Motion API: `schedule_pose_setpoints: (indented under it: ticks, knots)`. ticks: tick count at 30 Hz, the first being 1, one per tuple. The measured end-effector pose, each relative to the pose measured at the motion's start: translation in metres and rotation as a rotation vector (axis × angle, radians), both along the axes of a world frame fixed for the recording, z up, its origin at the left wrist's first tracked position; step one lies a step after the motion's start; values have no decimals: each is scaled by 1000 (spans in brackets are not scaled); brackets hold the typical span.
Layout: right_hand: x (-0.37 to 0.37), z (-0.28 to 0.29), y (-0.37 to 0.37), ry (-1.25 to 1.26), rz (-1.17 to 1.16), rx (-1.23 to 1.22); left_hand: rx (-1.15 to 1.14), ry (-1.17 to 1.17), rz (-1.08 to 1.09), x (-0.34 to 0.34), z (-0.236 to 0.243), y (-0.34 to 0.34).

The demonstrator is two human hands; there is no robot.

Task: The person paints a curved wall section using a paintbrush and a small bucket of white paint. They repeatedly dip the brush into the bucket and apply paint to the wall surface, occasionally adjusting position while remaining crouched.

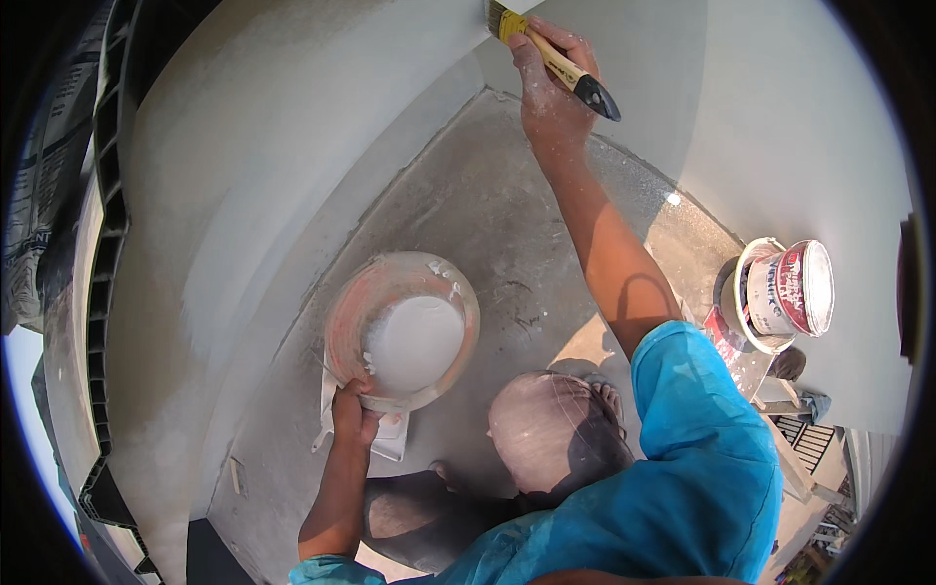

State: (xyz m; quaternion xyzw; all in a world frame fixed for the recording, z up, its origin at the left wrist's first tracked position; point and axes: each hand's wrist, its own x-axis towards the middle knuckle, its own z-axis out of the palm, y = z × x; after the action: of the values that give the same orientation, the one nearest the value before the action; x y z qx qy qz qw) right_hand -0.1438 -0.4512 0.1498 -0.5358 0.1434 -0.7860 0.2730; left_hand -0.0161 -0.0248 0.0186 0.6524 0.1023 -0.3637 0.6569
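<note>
My right hand (558, 102) is closed around the handle of a paintbrush (551, 57), reaching up to the corner where two walls meet. The dark bristles are against the wall surface there. The brush has a yellow band, a pale wooden handle and a black end. My left hand (355, 413) grips the near rim of a round, orange-stained basin (341, 317), which is tilted slightly. Thick white paint (417, 341) pools in the basin, and splashes mark its rim. A white object (392, 436) shows partly beneath the basin.
A white and red paint bucket (780, 290) sits in another pail (745, 258) by the right wall (780, 166). The left wall (263, 224) is partly coated white. My knee (556, 429) is over the dusty concrete floor (487, 214). Wooden pieces (788, 456) lie at lower right.
</note>
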Motion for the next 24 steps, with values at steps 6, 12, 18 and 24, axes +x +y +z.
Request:
schedule_pose_setpoints:
  ticks: [6, 12, 18, 24]
  knots:
    - [75, -11, 232, 3, 430, -391, -14, -86, -31, 10, -14, 12]
    - [79, -6, 286, -37, 759, -360, -215, 31, 114, -5, -1, 22]
    - [10, -18, 97, -143, 520, 332, 16, 9, -40, 12, -16, 22]
    - [51, -30, 188, 99, 300, -153, -18, 75, -56, 15, -7, 33]
